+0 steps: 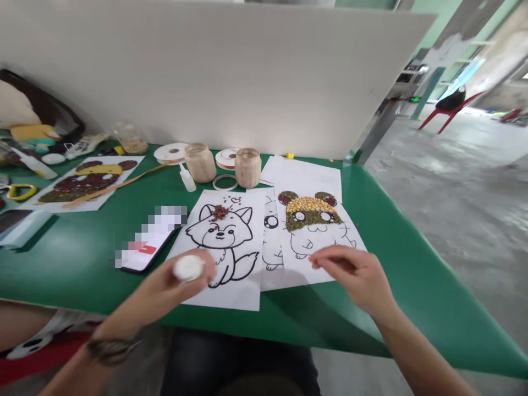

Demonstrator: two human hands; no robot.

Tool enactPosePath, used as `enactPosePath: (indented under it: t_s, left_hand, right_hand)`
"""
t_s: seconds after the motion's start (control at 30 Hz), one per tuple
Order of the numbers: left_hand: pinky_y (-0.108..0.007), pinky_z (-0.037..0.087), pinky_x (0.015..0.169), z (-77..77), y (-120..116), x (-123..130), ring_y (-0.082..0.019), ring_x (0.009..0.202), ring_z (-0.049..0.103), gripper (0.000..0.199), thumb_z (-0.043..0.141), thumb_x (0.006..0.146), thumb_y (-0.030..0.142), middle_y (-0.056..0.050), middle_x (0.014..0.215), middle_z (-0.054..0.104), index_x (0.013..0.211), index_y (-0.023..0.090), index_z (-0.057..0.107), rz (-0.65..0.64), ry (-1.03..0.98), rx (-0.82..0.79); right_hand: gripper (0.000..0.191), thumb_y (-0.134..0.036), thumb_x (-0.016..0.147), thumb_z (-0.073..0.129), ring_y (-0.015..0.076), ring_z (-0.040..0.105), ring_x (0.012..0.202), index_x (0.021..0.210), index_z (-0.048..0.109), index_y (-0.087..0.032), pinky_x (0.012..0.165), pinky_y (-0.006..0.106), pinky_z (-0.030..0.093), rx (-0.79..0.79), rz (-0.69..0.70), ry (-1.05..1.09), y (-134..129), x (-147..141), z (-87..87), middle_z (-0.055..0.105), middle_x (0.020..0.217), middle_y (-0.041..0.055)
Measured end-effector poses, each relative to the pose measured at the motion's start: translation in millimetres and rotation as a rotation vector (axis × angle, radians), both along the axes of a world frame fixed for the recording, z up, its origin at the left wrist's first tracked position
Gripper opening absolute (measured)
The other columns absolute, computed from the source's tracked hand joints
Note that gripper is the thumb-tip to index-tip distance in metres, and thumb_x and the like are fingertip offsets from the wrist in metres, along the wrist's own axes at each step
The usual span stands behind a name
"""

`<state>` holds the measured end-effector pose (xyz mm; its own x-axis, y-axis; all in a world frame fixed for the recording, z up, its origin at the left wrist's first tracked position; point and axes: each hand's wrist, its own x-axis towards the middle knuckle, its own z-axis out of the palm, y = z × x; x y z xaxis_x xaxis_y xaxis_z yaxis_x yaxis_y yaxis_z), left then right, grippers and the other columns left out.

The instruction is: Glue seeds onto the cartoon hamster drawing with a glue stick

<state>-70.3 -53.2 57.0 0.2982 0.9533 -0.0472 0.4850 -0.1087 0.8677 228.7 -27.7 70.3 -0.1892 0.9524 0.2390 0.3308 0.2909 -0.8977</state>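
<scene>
My left hand point(177, 283) is closed around a white round-ended container point(188, 268), blurred, above the lower left of a fox drawing point(243, 294). A small heap of reddish-brown seeds point(220, 212) lies on the fox's forehead. My right hand point(358, 275) is pinched over the lower edge of a hamster drawing point(305, 275); whatever its fingertips hold is too small to make out. Yellow and green grains point(305, 206) cover the top of the hamster's head, with red and green ones in its ears. Another drawing point(272, 253) lies partly hidden between these sheets.
A phone point(150, 242) lies left of the fox sheet. Behind stand two beige jars point(200, 163), ribbon spools point(169, 153) and a small white squeeze bottle point(187, 179). Farther left are a seed-covered picture point(93, 181) and yellow-handled scissors point(21, 192). A white panel point(247, 82) borders the green table point(396, 264).
</scene>
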Motion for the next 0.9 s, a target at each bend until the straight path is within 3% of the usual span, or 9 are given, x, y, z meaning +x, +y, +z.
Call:
enactPosePath:
  t_s: [0.13, 0.27, 0.5, 0.7, 0.9]
  left_hand:
    - [-0.023, 0.037, 0.059, 9.1, 58.0, 55.4, -0.012, 0.063, 0.045, 0.016, 0.052, 0.075, 0.033, 0.002, 0.068, 0.05, 0.073, 0.017, 0.051, -0.179, -0.028, -0.057]
    - [-0.022, 0.034, 0.055, -6.4, 80.5, 81.4, -0.01, 0.058, 0.04, 0.018, 0.054, 0.073, 0.033, 0.005, 0.062, 0.043, 0.068, 0.017, 0.048, -0.333, -0.124, -0.07]
    - [-0.02, 0.039, 0.052, -35.6, 88.9, 91.4, -0.008, 0.054, 0.041, 0.014, 0.047, 0.073, 0.031, 0.005, 0.062, 0.041, 0.073, 0.017, 0.044, -0.388, -0.226, -0.176]
    - [-0.017, 0.035, 0.042, -42.7, 85.0, 93.4, -0.006, 0.046, 0.041, 0.011, 0.05, 0.071, 0.025, 0.006, 0.056, 0.044, 0.072, 0.015, 0.048, -0.415, -0.223, -0.214]
    - [-0.016, 0.03, 0.032, -46.6, 86.0, 93.6, -0.006, 0.035, 0.04, 0.016, 0.053, 0.07, 0.031, 0.008, 0.046, 0.041, 0.068, 0.016, 0.049, -0.397, -0.163, -0.259]
  right_hand:
    - [0.003, -0.019, 0.073, 0.059, 0.0102, 0.065, 0.065, 0.073, 0.062, -0.021, 0.06, 0.021, 0.054, 0.084, -0.179, 0.327, 21.8, -25.5, -2.6, 0.069, 0.067, -0.0014]
    - [0.004, -0.02, 0.072, 0.06, 0.0103, 0.066, 0.063, 0.075, 0.057, -0.019, 0.058, 0.02, 0.054, 0.063, -0.207, 0.393, 26.3, -47.8, -4.2, 0.07, 0.067, -0.0009]
    - [0.004, -0.02, 0.069, 0.061, 0.0106, 0.064, 0.06, 0.069, 0.059, -0.016, 0.052, 0.021, 0.051, 0.051, -0.102, 0.102, 45.4, -53.0, -2.0, 0.066, 0.064, 0.0007]
    - [0.007, -0.017, 0.074, 0.057, 0.0081, 0.058, 0.062, 0.072, 0.063, -0.016, 0.056, 0.02, 0.048, 0.171, 0.104, -0.191, 48.5, -40.7, -8.4, 0.065, 0.069, 0.0012]
    - [0.009, -0.017, 0.077, 0.056, 0.0077, 0.06, 0.061, 0.074, 0.064, -0.016, 0.053, 0.017, 0.048, 0.195, 0.206, -0.197, 52.8, -30.8, -23.0, 0.067, 0.069, 0.0013]
